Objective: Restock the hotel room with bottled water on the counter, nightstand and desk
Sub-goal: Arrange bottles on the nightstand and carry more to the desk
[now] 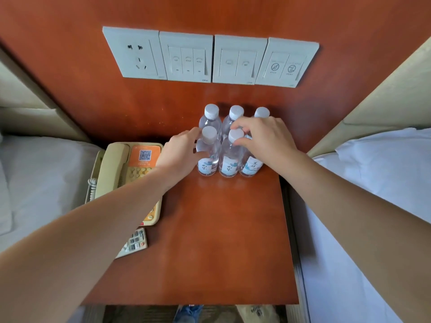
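Simultaneously, the left hand [179,151] grips the front-left clear plastic white-capped water bottle [208,159] while the right hand [265,138] pinches the cap [235,135] of the middle bottle [229,165] on the red-brown wooden desk [210,241].

On the counter [221,241], between left grip [180,150] and right grip [263,136]: bottles [210,120] upright in two close rows of three. Left grip round the front-left bottle [208,157]; right grip on the cap of the front-middle bottle [229,159], above the front-right bottle [250,167]. Left of the left grip, telephone [130,169]; nearer than it, remote [134,243]. Beyond both grips, on the wall, switch panels [210,57]. Outside the grips, left bed [35,183] and right bed [373,183].
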The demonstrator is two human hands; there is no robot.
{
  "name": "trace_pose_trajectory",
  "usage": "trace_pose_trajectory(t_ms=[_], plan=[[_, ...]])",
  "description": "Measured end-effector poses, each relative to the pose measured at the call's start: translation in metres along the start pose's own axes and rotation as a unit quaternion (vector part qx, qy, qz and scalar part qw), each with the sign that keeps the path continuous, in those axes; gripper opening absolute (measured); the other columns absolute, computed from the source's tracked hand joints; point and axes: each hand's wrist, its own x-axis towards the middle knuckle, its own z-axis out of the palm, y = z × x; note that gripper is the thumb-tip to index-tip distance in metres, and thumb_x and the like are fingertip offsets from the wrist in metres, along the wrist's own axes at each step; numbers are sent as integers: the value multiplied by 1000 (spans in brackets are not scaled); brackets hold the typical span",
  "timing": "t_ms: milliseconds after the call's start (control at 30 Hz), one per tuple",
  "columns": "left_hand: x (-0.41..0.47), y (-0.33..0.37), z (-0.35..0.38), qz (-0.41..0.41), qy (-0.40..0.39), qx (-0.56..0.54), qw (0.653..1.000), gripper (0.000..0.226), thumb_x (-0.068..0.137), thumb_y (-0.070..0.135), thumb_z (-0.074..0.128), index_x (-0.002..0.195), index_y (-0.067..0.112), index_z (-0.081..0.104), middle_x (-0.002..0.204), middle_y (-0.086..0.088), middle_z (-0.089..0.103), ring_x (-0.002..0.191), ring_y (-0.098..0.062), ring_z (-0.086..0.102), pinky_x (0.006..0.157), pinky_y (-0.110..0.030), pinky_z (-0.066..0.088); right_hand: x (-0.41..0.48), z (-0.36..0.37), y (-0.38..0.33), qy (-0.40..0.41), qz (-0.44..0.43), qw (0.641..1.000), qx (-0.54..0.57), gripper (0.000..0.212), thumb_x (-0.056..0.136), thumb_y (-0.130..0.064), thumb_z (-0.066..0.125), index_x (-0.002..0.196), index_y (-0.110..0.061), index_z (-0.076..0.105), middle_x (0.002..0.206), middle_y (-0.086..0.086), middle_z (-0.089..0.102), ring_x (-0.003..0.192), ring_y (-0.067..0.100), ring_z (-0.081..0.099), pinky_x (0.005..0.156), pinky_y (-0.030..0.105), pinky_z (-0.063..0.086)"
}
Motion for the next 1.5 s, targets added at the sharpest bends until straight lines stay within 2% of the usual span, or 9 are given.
trace_pose_trajectory(t_ms=[500, 600, 700, 800, 867, 1000, 1233, 1367, 1500], plan=[[0, 10, -3, -12, 10, -15, 1000, 44, 85, 23, 76, 122, 17, 54, 127, -1, 63, 107, -27, 64, 91, -48, 52, 3, -4, 6, -27, 15, 999, 15, 26, 92, -23, 61, 117, -30, 63, 108, 2, 70, 99, 30, 61, 85, 39, 48], [2, 9, -4, -8, -10, -10, 1000, 47, 85, 25, 77, 125, 17, 53, 126, 0, 63, 106, -26, 65, 90, -48, 54, 2, -4, 10, -33, 0, 999, 22, 29, 88, -31, 65, 117, -34, 61, 106, -3, 71, 97, 27, 62, 86, 37, 47], [5, 7, -20, -23, -67, -12, 997, 75, 79, 41, 80, 141, 24, 39, 139, 2, 56, 108, -21, 65, 91, -40, 54, 4, -9, 15, -27, 11, 995, 91, 45, 82, -50, 67, 123, -39, 54, 114, -9, 68, 102, 20, 60, 89, 36, 45], [15, 8, -47, -17, -121, 85, 989, 97, 72, 73, 63, 149, 32, 21, 151, -1, 42, 115, -22, 61, 95, -46, 53, 17, -13, 33, 43, 74, 978, 190, 35, 88, -41, 64, 121, -31, 60, 120, -5, 66, 111, 17, 61, 96, 38, 48], [25, 11, -67, -18, -115, 52, 992, 90, 73, 76, 51, 147, 30, 28, 146, -1, 46, 108, -18, 62, 94, -44, 53, 29, -17, 48, 48, 121, 974, 185, 29, 91, -26, 61, 120, -28, 61, 119, -1, 67, 108, 21, 62, 94, 37, 49], [51, 24, -81, 33, -35, 94, 994, 42, 98, 39, 55, 137, 26, 46, 128, -2, 62, 106, -25, 63, 91, -45, 52, 39, -15, 65, 7, 165, 973, 163, 34, 88, -24, 66, 121, -30, 62, 112, 0, 68, 107, 19, 62, 81, 24, 38], [77, 38, -57, 109, -81, 258, 957, 41, 100, 33, 53, 137, 28, 38, 105, -6, 64, 80, -29, 60, 65, -40, 50, 44, -10, 58, -7, 175, 978, 114, 37, 80, -37, 75, 115, -31, 66, 103, 1, 72, 102, 28, 64, 85, 34, 47], [84, 38, -49, 119, -94, 262, 953, 35, 100, 28, 54, 134, 26, 48, 105, -8, 66, 82, -31, 62, 62, -34, 40, 48, -12, 58, -13, 163, 982, 90, 25, 84, -25, 70, 109, -27, 68, 101, 4, 73, 98, 30, 65, 80, 32, 49], [88, 35, -47, 110, -98, 216, 965, 22, 99, 21, 56, 120, 22, 54, 98, -9, 65, 74, -28, 55, 61, -34, 38, 51, -14, 57, -30, 161, 985, 61, 28, 87, -19, 67, 114, -26, 66, 107, 7, 71, 100, 34, 63, 83, 34, 49]])
